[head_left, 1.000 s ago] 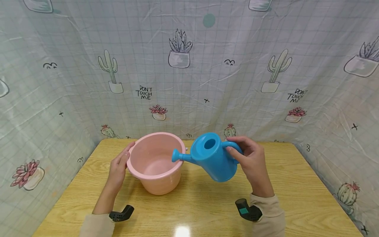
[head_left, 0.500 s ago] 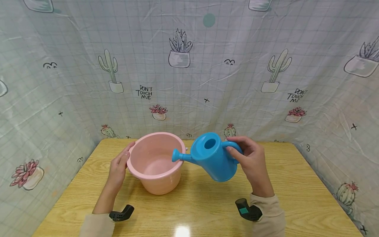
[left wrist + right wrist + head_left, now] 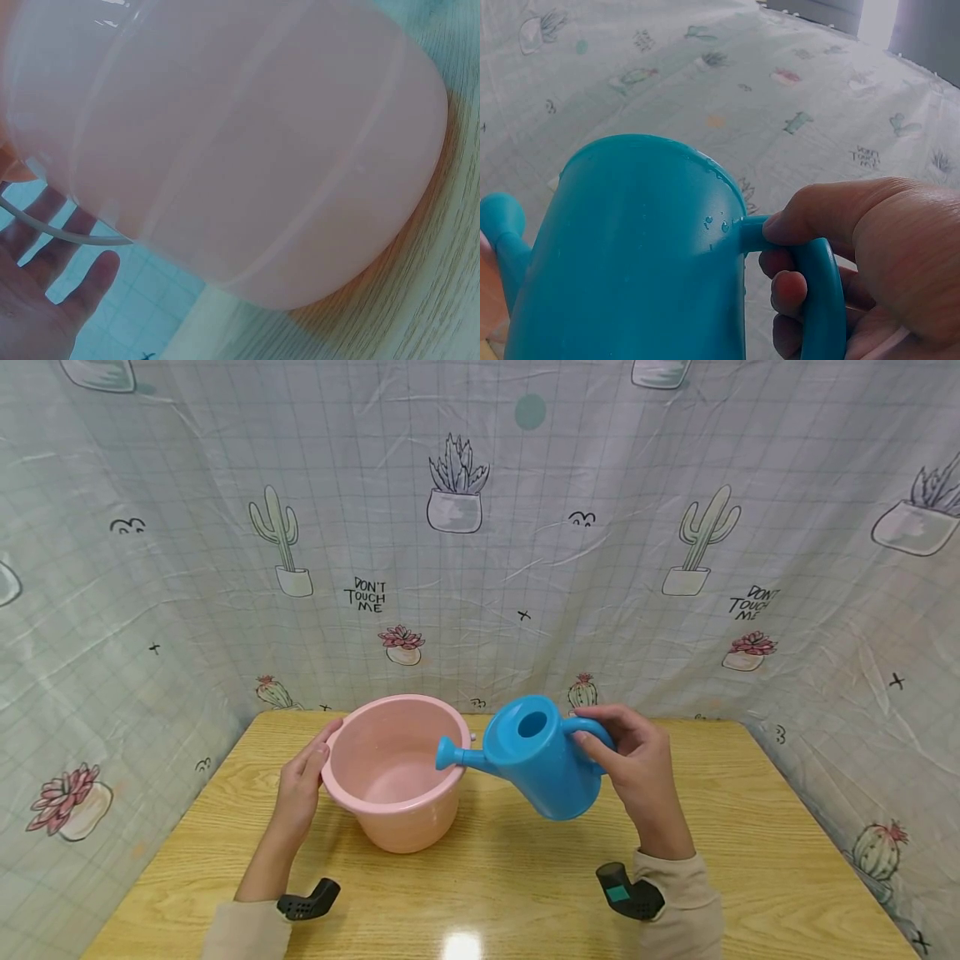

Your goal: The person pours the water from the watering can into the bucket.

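Note:
A pink plastic bucket (image 3: 405, 822) stands on the wooden table, its grey wire handle (image 3: 105, 241) hanging at its side in the left wrist view. My left hand (image 3: 298, 785) rests against the bucket's left rim, with fairly straight fingers behind the handle. My right hand (image 3: 637, 768) grips the handle of a blue watering can (image 3: 551, 777), fingers wrapped round it in the right wrist view. The can tilts left, and its spout's flared tip (image 3: 446, 754) reaches over the bucket's right rim. No stream from the spout can be made out. Water drops cling to the can (image 3: 645, 247).
The wooden table (image 3: 750, 860) runs up to a cloth backdrop (image 3: 480, 577) printed with potted plants, which also hangs along both sides. A black device (image 3: 309, 902) sits on the left wrist and another black device (image 3: 630, 892) on the right.

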Demonstrator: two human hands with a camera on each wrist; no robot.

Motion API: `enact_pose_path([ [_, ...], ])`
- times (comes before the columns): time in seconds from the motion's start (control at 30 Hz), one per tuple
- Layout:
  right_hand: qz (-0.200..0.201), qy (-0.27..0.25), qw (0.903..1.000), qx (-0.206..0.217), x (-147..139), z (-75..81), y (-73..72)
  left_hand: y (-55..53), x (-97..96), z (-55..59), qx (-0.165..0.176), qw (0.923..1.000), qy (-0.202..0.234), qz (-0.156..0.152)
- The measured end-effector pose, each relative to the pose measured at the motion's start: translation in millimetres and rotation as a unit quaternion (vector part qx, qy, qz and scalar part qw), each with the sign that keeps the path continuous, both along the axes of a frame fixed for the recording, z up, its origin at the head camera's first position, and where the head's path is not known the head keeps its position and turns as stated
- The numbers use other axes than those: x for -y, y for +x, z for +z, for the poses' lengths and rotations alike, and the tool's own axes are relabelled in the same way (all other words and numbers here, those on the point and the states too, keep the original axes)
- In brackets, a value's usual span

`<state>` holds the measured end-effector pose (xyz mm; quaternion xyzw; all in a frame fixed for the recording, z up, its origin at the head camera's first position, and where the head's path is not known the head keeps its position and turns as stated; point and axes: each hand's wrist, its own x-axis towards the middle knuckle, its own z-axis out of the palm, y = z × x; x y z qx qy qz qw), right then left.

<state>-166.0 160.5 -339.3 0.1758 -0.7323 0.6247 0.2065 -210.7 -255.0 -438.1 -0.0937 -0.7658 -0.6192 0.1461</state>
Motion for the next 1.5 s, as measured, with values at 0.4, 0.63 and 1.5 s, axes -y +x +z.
enact_pose_path([
  [0.4,0.005,-0.003,0.9999,-0.011,-0.2,-0.7,-0.8,0.7,-0.1,-0.3,0.001,1.0000,0.002,-0.001],
  [0.63,0.005,-0.002,0.9999,-0.011,-0.3,-0.8,-0.4,0.7,0.1,-0.3,0.004,1.0000,0.000,-0.001],
  [1.5,-0.005,0.008,0.9999,-0.004,-0.1,-0.3,0.4,0.7,0.3,0.2,0.000,1.0000,-0.002,0.001],
])
